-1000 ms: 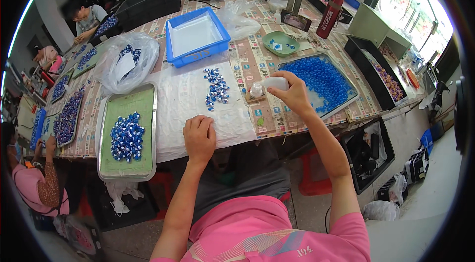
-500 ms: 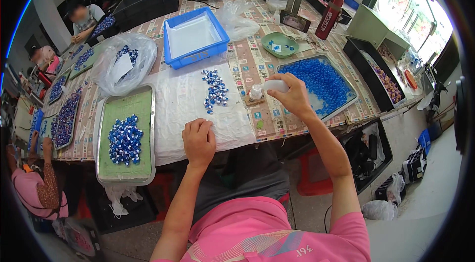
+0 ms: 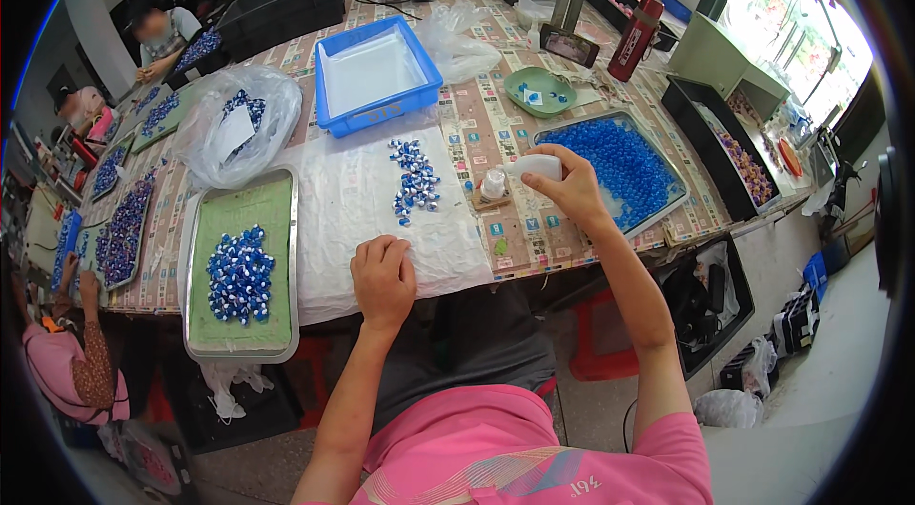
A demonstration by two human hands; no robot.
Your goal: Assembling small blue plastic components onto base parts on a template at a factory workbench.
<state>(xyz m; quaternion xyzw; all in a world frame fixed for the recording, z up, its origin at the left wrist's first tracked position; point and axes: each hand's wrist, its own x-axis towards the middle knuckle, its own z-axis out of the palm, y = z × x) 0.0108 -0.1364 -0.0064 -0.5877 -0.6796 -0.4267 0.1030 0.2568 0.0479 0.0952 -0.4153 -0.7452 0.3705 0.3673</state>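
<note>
In my right hand is a white squeeze bottle, tipped on its side with its narrow end to the left. That end is beside a small whitish pot standing on a little wooden block. My left hand rests on the white sheet near the table's front edge, fingers curled under; their tips are hidden. Beyond it lie several loose blue-and-white beads. Right of my right hand, translucent blue beads fill much of a metal tray.
Left stands a green-lined tray with piled blue-and-white beads. Behind are a bag of beads, a blue basin and a green dish. A red flask and long black tray are right. Co-workers sit left.
My right hand and the bottle have shifted very slightly to the right, with the bottle's narrow end a little off the pot. The left hand has barely moved.
</note>
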